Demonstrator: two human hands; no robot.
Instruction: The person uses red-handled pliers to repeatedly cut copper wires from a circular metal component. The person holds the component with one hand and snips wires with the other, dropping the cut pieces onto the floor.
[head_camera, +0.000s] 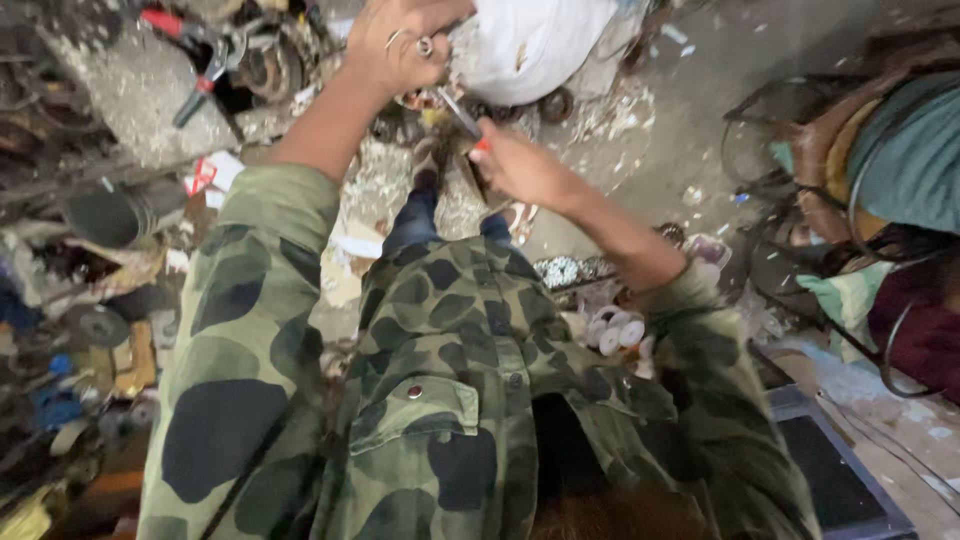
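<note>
Metal part is pinched steady by the left hand so the right hand, gripping a red-handled screwdriver, can work its tip in.

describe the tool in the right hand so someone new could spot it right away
Start at the big white sack at the top middle, then drop just below it to where both hands meet. The right hand grips a screwdriver, its thin metal shaft angling up toward the left hand. Its orange-red handle end sets it apart from the grey debris around it.
</note>
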